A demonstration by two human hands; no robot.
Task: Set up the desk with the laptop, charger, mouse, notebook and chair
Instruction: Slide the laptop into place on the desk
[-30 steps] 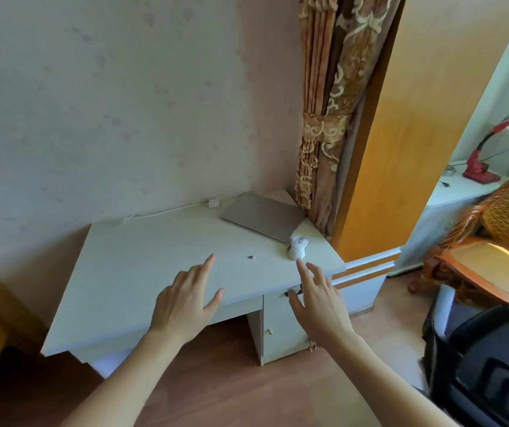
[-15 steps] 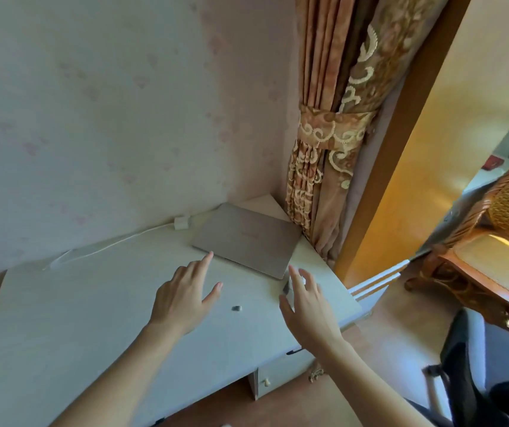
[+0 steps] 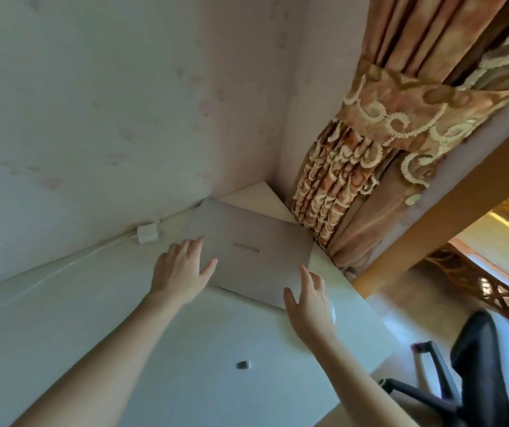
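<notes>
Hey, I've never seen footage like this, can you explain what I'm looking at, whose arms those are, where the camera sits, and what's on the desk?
There is one view, from a wide-angle camera worn on a person's head, looking down at their own bare arms. No robot is involved. The left hand lies on the near left corner of a closed laptop, fingers straight. The right hand is open at its near right corner. Nothing is gripped yet. The laptop lies on a pale desk in the wall corner, beside a white charger with its cable. A small dark object lies nearer. A black chair stands at the right.
</notes>
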